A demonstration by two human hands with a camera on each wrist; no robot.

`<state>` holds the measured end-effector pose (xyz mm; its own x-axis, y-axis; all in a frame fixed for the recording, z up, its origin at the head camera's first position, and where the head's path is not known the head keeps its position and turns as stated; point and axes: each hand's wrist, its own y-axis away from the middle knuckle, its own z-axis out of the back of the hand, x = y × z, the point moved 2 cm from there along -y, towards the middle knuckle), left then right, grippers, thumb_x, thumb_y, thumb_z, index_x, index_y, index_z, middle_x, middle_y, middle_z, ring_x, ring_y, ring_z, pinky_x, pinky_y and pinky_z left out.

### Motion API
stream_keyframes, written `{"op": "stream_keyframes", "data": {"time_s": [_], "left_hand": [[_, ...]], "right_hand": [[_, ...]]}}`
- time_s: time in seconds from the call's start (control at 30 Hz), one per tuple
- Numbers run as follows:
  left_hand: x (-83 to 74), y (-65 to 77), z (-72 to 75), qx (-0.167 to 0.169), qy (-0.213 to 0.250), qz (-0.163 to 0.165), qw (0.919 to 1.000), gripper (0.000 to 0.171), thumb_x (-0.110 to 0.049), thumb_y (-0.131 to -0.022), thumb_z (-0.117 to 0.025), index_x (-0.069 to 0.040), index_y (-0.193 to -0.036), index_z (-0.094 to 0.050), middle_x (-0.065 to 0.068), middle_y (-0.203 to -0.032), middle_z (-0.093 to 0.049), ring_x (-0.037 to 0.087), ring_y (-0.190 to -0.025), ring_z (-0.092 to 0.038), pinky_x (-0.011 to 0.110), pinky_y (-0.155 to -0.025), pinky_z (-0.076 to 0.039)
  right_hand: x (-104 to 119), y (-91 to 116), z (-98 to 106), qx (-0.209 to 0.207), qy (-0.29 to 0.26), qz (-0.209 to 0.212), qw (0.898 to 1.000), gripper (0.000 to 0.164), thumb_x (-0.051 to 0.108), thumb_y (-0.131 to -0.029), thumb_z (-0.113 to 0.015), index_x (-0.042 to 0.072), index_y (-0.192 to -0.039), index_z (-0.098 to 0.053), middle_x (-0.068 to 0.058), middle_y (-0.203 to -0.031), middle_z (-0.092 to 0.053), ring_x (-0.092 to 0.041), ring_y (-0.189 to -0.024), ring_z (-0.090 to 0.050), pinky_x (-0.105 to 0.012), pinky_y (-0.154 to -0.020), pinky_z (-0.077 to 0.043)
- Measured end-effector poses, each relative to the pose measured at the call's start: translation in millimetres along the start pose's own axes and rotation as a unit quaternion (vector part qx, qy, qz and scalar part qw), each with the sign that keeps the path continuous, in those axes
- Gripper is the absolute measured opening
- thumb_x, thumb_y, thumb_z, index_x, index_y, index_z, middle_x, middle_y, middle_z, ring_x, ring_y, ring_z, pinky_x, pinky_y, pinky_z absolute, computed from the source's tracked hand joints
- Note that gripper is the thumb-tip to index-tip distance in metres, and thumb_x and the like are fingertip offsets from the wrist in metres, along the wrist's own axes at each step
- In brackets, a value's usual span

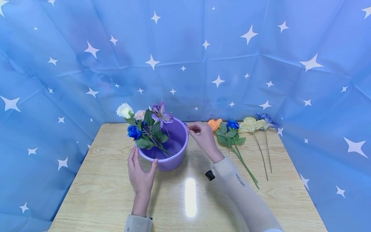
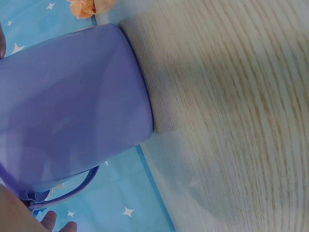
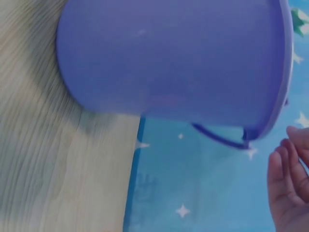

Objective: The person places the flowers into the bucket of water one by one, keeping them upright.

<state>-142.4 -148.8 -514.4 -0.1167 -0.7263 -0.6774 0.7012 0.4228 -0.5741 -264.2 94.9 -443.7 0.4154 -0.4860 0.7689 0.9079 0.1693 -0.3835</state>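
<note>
A purple bucket stands left of centre on the table. Leaning out over its left and back rim are artificial flowers: a white rose, a pale pink rose, a blue rose and a purple iris. At the bucket's front left, my left hand has its fingers and thumb spread at the rim. Beside the right rim is my right hand, fingers loosely bent with nothing between them; the right wrist view shows the fingertips just off the rim. The bucket's handle hangs down the far side.
Right of the bucket lie an orange flower, another blue rose, a pale yellow flower and a blue-purple flower, long stems toward the front. A blue star-printed curtain borders the wooden table.
</note>
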Motion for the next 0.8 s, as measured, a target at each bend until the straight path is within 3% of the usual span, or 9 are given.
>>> {"op": "stream_keyframes", "data": {"time_s": [0.3,0.53,0.8], "left_hand": [[1.1,0.6,-0.3,0.006,0.0,0.007,1.0,0.085,-0.04,-0.079,-0.079,-0.012,-0.151,-0.043,0.012,-0.152,-0.045,0.035,-0.138,-0.044,0.055,-0.111,-0.041],[0.8,0.4,0.0,0.005,-0.001,0.007,1.0,0.087,-0.035,-0.076,-0.082,-0.012,-0.151,-0.043,0.012,-0.152,-0.045,0.035,-0.139,-0.044,0.056,-0.111,-0.041],[0.9,0.4,-0.1,0.006,-0.002,0.007,1.0,0.088,-0.031,-0.075,-0.083,-0.012,-0.151,-0.043,0.012,-0.153,-0.044,0.034,-0.139,-0.043,0.056,-0.111,-0.041]], "right_hand": [[-28,8,21,-0.037,-0.003,-0.03,0.999,0.013,0.01,-0.092,-0.07,0.007,-0.103,-0.074,-0.011,-0.096,-0.075,-0.023,-0.085,-0.07,-0.037,-0.079,-0.062],[-51,16,37,-0.063,-0.004,-0.068,0.996,0.013,0.012,-0.092,-0.071,0.006,-0.103,-0.074,-0.013,-0.098,-0.075,-0.025,-0.089,-0.071,-0.038,-0.08,-0.062],[-82,27,53,-0.082,-0.004,-0.112,0.99,0.014,0.015,-0.093,-0.07,0.008,-0.104,-0.073,-0.014,-0.103,-0.074,-0.023,-0.093,-0.07,-0.014,-0.074,-0.056]]}}
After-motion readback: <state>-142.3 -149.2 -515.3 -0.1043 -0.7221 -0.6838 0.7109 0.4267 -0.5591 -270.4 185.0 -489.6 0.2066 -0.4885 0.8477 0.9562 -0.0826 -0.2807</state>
